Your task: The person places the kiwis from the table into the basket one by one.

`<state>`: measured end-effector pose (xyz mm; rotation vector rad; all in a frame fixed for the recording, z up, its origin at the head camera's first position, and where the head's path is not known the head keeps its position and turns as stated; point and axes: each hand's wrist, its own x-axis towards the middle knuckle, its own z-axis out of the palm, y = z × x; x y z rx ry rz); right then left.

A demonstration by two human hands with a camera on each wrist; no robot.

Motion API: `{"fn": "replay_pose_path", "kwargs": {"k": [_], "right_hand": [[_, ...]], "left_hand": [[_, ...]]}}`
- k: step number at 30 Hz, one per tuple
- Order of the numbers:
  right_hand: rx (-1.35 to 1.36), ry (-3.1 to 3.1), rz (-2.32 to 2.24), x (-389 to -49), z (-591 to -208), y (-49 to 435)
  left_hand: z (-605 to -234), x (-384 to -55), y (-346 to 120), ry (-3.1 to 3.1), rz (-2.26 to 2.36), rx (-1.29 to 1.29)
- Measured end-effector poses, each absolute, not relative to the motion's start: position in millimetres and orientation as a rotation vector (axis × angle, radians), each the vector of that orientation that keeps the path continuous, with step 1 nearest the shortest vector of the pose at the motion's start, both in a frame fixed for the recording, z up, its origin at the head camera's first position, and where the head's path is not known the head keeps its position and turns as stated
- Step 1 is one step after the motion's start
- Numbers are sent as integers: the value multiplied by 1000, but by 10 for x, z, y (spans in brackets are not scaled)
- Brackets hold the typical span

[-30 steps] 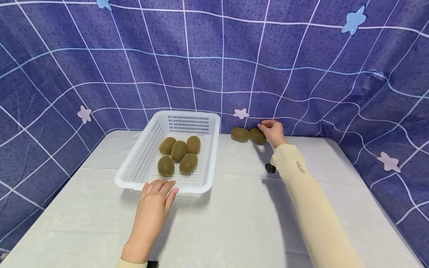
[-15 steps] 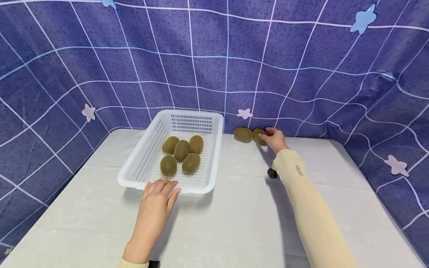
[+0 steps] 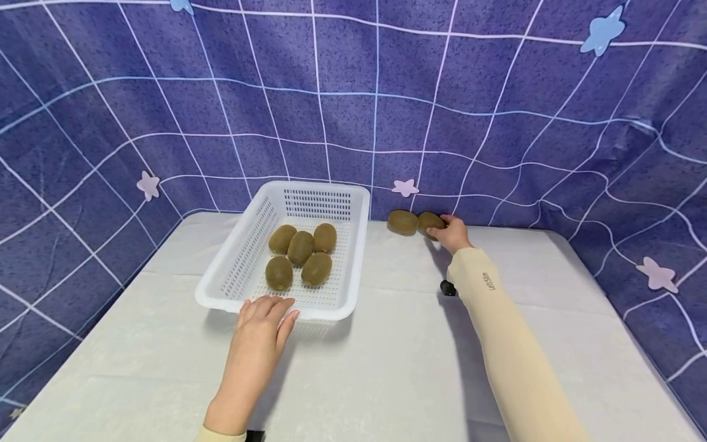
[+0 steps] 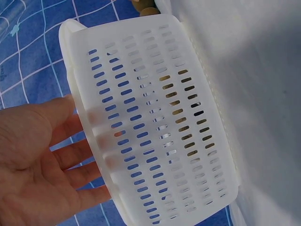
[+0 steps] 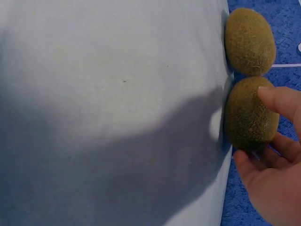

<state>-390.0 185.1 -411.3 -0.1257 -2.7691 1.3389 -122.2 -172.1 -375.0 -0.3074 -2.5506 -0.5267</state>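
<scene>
Along the back edge of the table lie two brown kiwis side by side. My right hand (image 3: pixel 454 234) holds the right-hand kiwi (image 5: pixel 250 114), its thumb on top near the other fruit and its fingers around the far end. The other kiwi (image 5: pixel 249 41) touches it or nearly so. To the left stands a white perforated plastic basket (image 3: pixel 358 258) with several kiwis (image 3: pixel 301 248) inside. My left hand (image 3: pixel 257 334) grips the basket's front rim; in the left wrist view its fingertips show faintly through the wall, past the rim (image 4: pixel 96 157).
The table (image 3: pixel 397 356) wears a pale cloth. Close behind it hangs a blue-purple curtain (image 3: pixel 342 110) with a line grid and stars. A small black object (image 3: pixel 448 288) sits under my right wrist.
My right hand has come down from just beyond the right-hand kiwi and closed around it. My left hand stays at the basket rim. The whole head view has shifted slightly.
</scene>
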Motion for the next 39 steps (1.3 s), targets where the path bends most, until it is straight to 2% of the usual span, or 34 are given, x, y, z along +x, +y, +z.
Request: {"fn": "replay_pose_path", "kwargs": {"k": [17,39], "right_hand": [[-86,-2714,1162,-3851,-4144,1889],[-106,-2716,1162,-3782,-4050,1884]], "left_hand": [[-3750,-1205,-1689,-2555,-529,-314],[-3719,-1199,-1715,-2550,-516,-327]]}}
